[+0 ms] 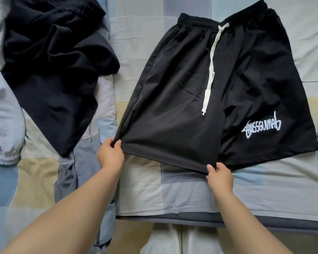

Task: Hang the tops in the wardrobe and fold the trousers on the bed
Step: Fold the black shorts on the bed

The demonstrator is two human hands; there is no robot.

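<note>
Black shorts (182, 85) with a white drawstring (212, 57) and white lettering on the right leg lie spread on the bed, waistband away from me. My left hand (110, 153) pinches the outer corner of the left leg's hem. My right hand (219, 177) pinches the inner corner of the same hem. That hem is lifted slightly off the bed. A second dark garment (53, 61) lies crumpled at the upper left.
The bed is covered by a patchwork quilt (264, 189) in blue, grey and beige squares. A light grey garment (2, 114) is bunched at the far left. The bed's near edge runs just below my hands, with my legs under it.
</note>
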